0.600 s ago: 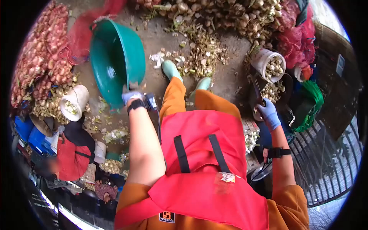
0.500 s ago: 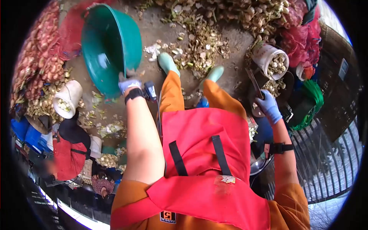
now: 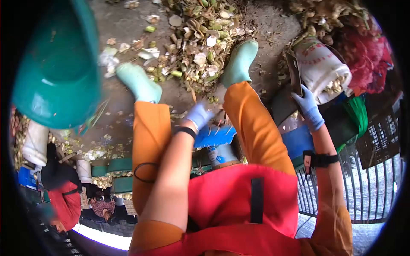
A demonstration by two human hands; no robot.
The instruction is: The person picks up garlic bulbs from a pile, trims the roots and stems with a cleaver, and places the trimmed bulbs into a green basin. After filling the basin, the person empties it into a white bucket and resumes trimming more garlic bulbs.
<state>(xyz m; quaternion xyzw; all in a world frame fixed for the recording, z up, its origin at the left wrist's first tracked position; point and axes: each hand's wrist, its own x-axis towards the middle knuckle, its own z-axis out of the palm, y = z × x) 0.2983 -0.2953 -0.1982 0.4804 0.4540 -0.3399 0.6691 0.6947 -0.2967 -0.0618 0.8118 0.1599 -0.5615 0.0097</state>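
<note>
Right hand, gloved in blue, grips a dark knife, blade pointing up beside the white bucket tipped on its side, bulbs showing at its mouth. Left hand, gloved too, hangs between the knees above a blue stool; it's blurred, so I cannot tell whether its fingers are clenched or loose. The green basin sits well apart at the left. Green boots straddle a heap of peelings on the floor.
</note>
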